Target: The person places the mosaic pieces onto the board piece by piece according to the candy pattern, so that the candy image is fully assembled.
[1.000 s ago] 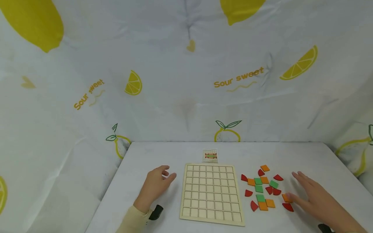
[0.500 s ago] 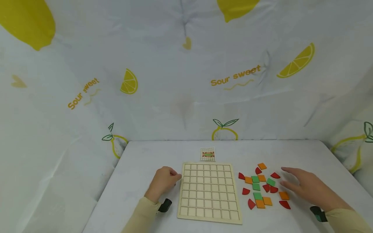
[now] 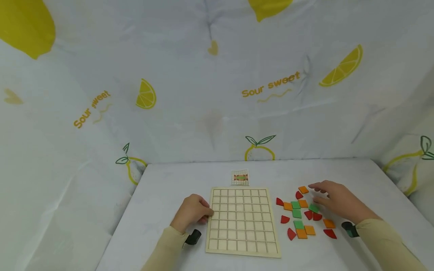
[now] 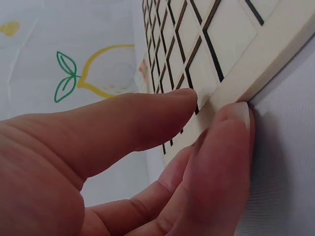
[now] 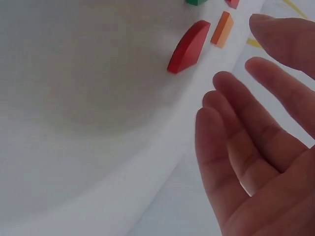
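Observation:
A pale wooden grid board (image 3: 244,222) lies on the table, its squares bare. My left hand (image 3: 191,210) pinches its left edge; in the left wrist view the thumb (image 4: 167,110) is on the top face and the index finger (image 4: 226,147) at the side. Right of the board, flat orange squares, green squares and red quarter-circle pieces lie scattered. My right hand (image 3: 339,199) hovers over their far right part, fingers apart, holding nothing. Its fingertips are nearest an orange square (image 3: 303,189) and a green square (image 3: 313,208). A red quarter-circle (image 5: 189,46) shows in the right wrist view.
A small pattern card (image 3: 240,177) printed with a grid and a coloured figure lies just beyond the board. A white cloth (image 3: 203,113) with lemon prints hangs behind the table. Dark camera mounts (image 3: 194,237) sit at the wrists.
My left hand has moved right to the board's left edge and taken hold of it. My right hand has moved left and away from me, over the loose pieces. The view has shifted slightly.

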A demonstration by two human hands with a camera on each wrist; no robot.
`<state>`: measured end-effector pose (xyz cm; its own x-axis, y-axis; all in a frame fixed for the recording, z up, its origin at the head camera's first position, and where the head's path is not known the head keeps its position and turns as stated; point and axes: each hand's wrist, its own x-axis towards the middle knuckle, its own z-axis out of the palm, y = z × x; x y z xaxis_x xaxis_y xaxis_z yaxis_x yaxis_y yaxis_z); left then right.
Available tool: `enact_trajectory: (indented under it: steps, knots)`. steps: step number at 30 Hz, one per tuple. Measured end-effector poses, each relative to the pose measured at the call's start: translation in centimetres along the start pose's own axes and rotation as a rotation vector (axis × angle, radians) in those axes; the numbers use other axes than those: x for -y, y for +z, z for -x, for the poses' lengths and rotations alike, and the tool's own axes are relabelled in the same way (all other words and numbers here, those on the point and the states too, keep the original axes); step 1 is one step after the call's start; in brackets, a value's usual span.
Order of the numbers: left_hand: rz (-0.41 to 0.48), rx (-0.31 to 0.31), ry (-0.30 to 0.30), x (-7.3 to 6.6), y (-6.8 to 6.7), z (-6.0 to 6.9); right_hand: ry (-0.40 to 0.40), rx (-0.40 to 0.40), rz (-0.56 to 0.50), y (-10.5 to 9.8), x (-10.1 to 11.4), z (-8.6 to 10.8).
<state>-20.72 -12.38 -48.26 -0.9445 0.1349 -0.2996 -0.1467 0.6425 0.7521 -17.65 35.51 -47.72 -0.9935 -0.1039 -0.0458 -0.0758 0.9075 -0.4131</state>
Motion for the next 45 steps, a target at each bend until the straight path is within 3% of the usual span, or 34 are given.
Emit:
enact_trajectory:
  steps: [6, 13, 21, 37, 45]
  knots:
    - [0.002, 0.006, -0.007, 0.1, 0.0, -0.5, -0.026, 0.055, -0.026, 0.4, 0.8, -1.8]
    - [-0.012, 0.030, -0.016, 0.2, -0.1, -0.8, 0.019, 0.097, -0.024, 1.0, 1.0, -2.8]
    - [0.036, 0.050, -0.030, 1.3, -0.3, -0.9, 0.014, 0.125, -0.026, 2.0, 1.2, -3.6]
    - [0.029, 0.024, -0.011, 0.7, 0.2, -0.8, 0.005, 0.141, 0.013, 1.3, 1.7, -4.5]
    - [0.078, 0.070, -0.010, 1.1, -0.1, -1.1, 0.021, 0.113, -0.099, 1.9, 2.4, -3.7]
